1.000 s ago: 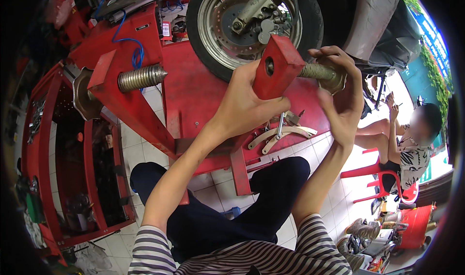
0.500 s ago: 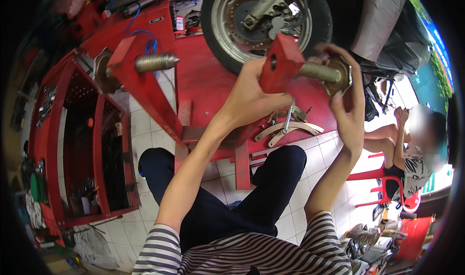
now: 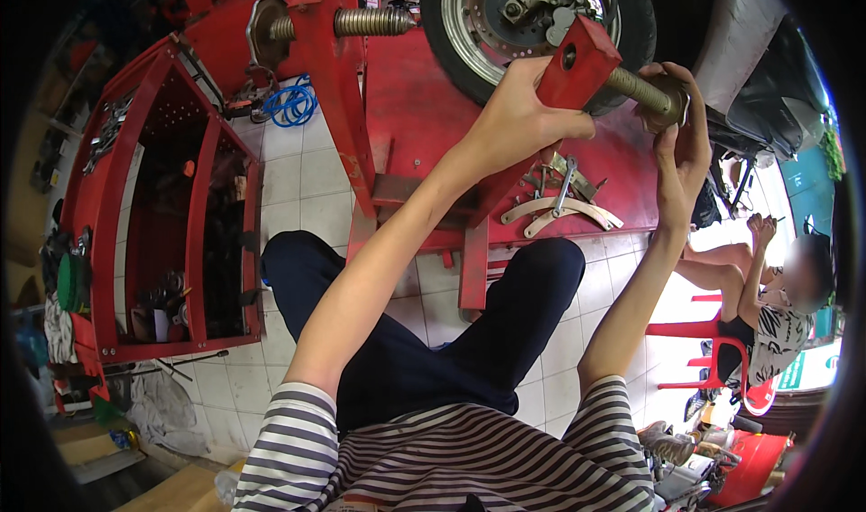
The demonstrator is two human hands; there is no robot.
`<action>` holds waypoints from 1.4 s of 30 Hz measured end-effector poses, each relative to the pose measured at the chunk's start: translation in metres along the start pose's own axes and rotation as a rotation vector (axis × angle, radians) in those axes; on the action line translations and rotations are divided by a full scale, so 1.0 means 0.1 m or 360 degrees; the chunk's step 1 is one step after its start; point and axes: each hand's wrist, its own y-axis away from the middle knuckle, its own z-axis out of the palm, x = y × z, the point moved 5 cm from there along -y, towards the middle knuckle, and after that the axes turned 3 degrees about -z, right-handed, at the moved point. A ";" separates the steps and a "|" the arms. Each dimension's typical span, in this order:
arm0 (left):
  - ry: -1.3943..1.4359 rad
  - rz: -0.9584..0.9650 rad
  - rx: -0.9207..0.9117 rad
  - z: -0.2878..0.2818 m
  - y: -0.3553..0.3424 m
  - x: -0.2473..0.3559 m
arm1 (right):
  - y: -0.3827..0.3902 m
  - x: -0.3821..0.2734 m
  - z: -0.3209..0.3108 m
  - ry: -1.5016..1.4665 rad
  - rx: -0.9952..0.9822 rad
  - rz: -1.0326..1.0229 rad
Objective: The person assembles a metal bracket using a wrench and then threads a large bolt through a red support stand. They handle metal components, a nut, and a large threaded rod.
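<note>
A red steel stand (image 3: 347, 124) with two uprights stands in front of me. My left hand (image 3: 519, 119) is closed around the top of the right upright (image 3: 582, 65), thumb across its near side. From that upright's right side sticks a threaded screw (image 3: 637, 88) with a round metal knob (image 3: 666, 106) at its outer end. My right hand (image 3: 683, 142) curls its fingers round this knob, with the fingertips partly hidden behind it. Through the left upright runs a second threaded screw (image 3: 372, 22), pointed inward, its own knob (image 3: 269, 31) on the outer side, with no hand on it.
Behind the stand, a motorcycle wheel (image 3: 505, 25) rests on a red platform (image 3: 397, 97). Curved brake-shoe-like metal parts (image 3: 564, 210) lie there. A red open cabinet (image 3: 194, 232) stands left, near coiled blue hose (image 3: 290, 104). At right, a person sits on a red chair (image 3: 722, 350).
The view has shifted, so the stand appears farther right and higher. My left hand keeps its hold on the upright; my right hand's fingers, blurred and spread before, now sit closer round the knob.
</note>
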 end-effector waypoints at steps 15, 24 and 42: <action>-0.0533 0.0082 0.0810 -1.24 0.98 0.47 | 0.03 0.15 -0.03 -0.0103 0.0125 -0.0209; 0.0232 0.0038 0.0432 -1.33 0.87 0.18 | -0.05 0.02 -0.08 -0.0459 0.0010 0.0540; 0.0206 0.0001 0.0474 -1.30 0.85 0.16 | -0.16 -0.25 -0.01 -0.0191 0.0032 0.0292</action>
